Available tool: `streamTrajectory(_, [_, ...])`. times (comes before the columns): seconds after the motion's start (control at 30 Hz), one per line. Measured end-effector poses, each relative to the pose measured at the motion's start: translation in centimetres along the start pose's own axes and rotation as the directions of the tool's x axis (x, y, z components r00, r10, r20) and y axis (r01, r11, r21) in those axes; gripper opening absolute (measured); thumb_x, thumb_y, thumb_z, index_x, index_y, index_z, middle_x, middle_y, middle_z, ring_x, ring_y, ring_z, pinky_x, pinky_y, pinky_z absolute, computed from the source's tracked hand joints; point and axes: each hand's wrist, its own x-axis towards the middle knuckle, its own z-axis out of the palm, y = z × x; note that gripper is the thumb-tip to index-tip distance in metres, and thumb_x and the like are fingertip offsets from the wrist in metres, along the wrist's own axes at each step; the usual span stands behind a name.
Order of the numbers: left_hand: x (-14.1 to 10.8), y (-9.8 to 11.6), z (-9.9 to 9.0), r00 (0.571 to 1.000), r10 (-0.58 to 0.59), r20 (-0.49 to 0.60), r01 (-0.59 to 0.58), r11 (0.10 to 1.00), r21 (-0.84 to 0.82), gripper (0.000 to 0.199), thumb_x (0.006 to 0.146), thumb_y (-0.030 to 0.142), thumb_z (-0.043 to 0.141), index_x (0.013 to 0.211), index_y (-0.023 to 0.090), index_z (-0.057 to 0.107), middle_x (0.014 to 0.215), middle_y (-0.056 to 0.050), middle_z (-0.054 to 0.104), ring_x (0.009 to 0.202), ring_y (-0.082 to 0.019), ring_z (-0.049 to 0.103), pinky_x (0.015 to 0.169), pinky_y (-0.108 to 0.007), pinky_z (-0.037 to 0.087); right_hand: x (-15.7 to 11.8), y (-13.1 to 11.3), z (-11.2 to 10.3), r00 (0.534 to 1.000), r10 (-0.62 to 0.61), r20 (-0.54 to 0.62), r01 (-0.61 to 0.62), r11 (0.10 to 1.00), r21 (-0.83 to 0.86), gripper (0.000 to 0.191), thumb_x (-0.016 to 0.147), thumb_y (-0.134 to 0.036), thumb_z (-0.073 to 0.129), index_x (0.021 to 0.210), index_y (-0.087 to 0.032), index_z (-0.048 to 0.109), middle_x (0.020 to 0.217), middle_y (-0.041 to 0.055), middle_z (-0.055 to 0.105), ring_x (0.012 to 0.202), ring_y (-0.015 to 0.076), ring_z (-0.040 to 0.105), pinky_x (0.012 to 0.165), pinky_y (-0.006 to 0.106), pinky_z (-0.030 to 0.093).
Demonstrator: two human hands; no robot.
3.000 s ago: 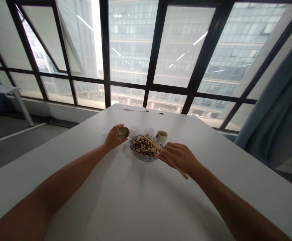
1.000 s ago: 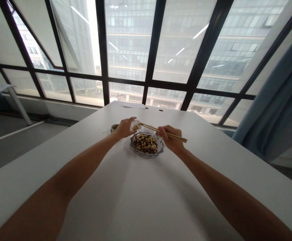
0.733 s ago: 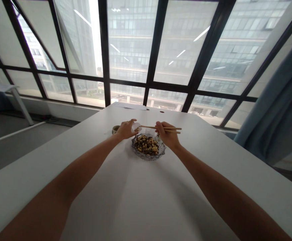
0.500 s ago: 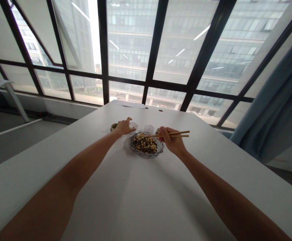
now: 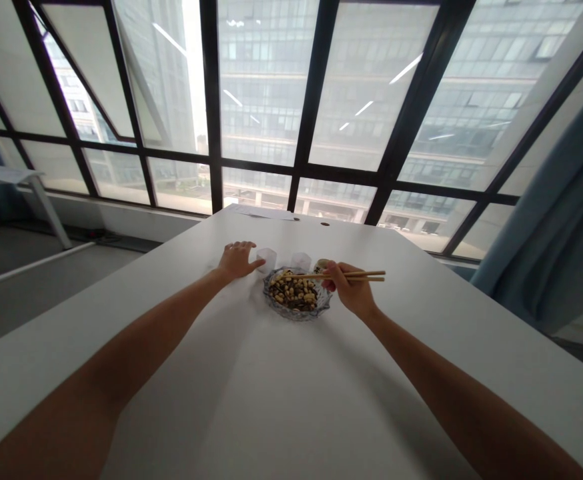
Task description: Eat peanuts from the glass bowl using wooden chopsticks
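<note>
A clear glass bowl [image 5: 324,305] with a wavy rim holds a mix of pale nuts and dark seeds. My right hand [image 5: 352,290] grips a pair of wooden chopsticks [image 5: 364,275], whose tips reach over the bowl's far left part. Whether anything is between the tips cannot be made out. Left of the bowl, my left hand [image 5: 237,261] has its fingers spread, the thumb near a small clear cup [image 5: 266,258]. Another clear cup [image 5: 301,261] stands behind the bowl. A small patterned cup [image 5: 321,265] is partly hidden behind my right hand.
The white table [image 5: 291,400] runs toward large dark-framed windows. Papers [image 5: 261,213] and two dark round spots lie near its far edge. A blue curtain [image 5: 551,227] hangs at the right, and another white table [image 5: 6,175] stands at the far left.
My left hand has shifted left, now covering the spot where a small greenish cup showed before. The view has moved slightly. My right hand still holds the chopsticks over the bowl.
</note>
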Motion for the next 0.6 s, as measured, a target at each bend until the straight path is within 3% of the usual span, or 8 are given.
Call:
streamTrajectory(0.23, [-2.4, -1.4, 0.3, 0.996, -0.081, -0.048, 0.078, 0.995, -0.064, 0.062, 0.08, 0.057, 0.069, 0.127, 0.02, 0.052, 0.132, -0.015, 0.058, 0.122, -0.036, 0.055, 0.099, -0.049, 0.048, -1.7, 2.5, -3.5, 0.952, 0.216, -0.217, -0.172, 0.963, 0.205, 0.063, 0.07, -0.077, 0.068, 0.067, -0.015, 0.068, 0.05, 0.0062, 0.065, 0.039, 0.0136, 0.055, 0.038, 0.026, 0.044])
streamTrajectory(0.4, [-3.1, -2.2, 1.2, 0.995, -0.079, -0.066, 0.073, 0.993, -0.088, 0.063, 0.08, 0.046, 0.071, 0.132, 0.019, 0.047, 0.135, -0.015, 0.055, 0.124, -0.036, 0.052, 0.101, -0.05, 0.049, -3.1, 4.3, -4.6, 0.943, 0.24, -0.231, -0.17, 0.943, 0.286, 0.059, 0.073, -0.074, 0.069, 0.069, -0.015, 0.068, 0.053, 0.0062, 0.066, 0.041, 0.0138, 0.056, 0.04, 0.027, 0.045])
streamTrajectory(0.6, [-3.9, -2.5, 1.7, 0.993, -0.035, -0.112, 0.022, 0.993, -0.115, 0.062, 0.079, 0.034, 0.07, 0.134, 0.022, 0.044, 0.14, -0.016, 0.051, 0.13, -0.035, 0.048, 0.106, -0.053, 0.046, -4.1, 5.2, -4.4, 0.929, 0.274, -0.25, -0.195, 0.934, 0.298, 0.063, 0.071, -0.079, 0.065, 0.068, -0.016, 0.067, 0.051, 0.0062, 0.065, 0.04, 0.0147, 0.055, 0.04, 0.028, 0.045])
